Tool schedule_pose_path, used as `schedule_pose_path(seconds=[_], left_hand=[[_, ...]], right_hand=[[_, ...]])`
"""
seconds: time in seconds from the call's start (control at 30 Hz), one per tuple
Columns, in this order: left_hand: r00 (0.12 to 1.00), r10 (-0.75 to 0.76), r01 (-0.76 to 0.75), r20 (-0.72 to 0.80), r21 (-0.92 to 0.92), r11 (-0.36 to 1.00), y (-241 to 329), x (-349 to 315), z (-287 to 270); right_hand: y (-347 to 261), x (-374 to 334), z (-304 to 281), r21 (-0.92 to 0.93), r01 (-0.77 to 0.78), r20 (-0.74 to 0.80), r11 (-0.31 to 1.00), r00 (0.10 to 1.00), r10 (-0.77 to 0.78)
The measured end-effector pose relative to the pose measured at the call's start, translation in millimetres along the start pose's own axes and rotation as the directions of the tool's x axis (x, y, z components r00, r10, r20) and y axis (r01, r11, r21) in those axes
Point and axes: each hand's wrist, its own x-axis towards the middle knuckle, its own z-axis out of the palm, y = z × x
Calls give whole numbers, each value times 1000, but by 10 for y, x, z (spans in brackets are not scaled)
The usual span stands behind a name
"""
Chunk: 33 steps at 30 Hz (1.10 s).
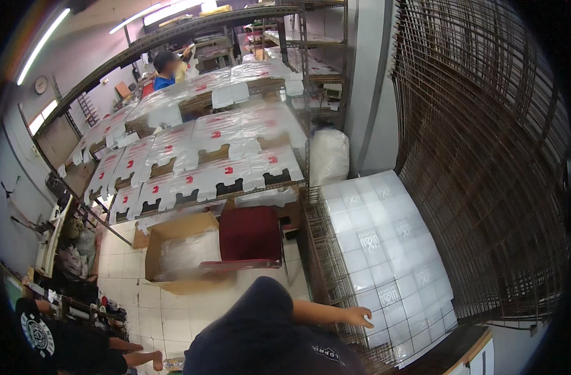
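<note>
From the lower edge my left arm bends across in its dark sleeve. My left hand point(359, 317) is over the left edge of a wire drying rack point(338, 275), beside the printed translucent sheets point(385, 262) laid on it in rows. Its fingers are curled toward the thumb; what lies between them, if anything, is too small to make out. The sheets are pale with white printed designs, and grid lines show through or between them. My right hand is out of view.
Tilted wire shelves point(485, 156) rise at the right. A maroon chair point(249, 234) and an open cardboard box point(182, 240) stand ahead. Beyond are racks of white bags with red prints point(198, 144). One person point(165, 72) is at the back, another point(54, 331) at lower left.
</note>
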Motion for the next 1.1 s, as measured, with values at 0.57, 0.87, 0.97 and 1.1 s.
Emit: schedule_pose_path(seconds=[0.57,0.87,0.97,1.1], left_hand=[[721,42,691,691,-722,21,412,-144,-757],[556,80,801,828,-558,217,180,64,-317],[786,433,-19,441,-683,730,-111,235,-148],[847,-88,525,524,-801,289,-24,436,-379]], right_hand=[[-2217,-556,1093,244,-390,634,888,757,158],[-2349,-564,730,272,-459,527,846,806,269],[-2319,-523,579,241,-471,552,849,786,279],[-1874,-497,496,164,-545,574,822,731,370]])
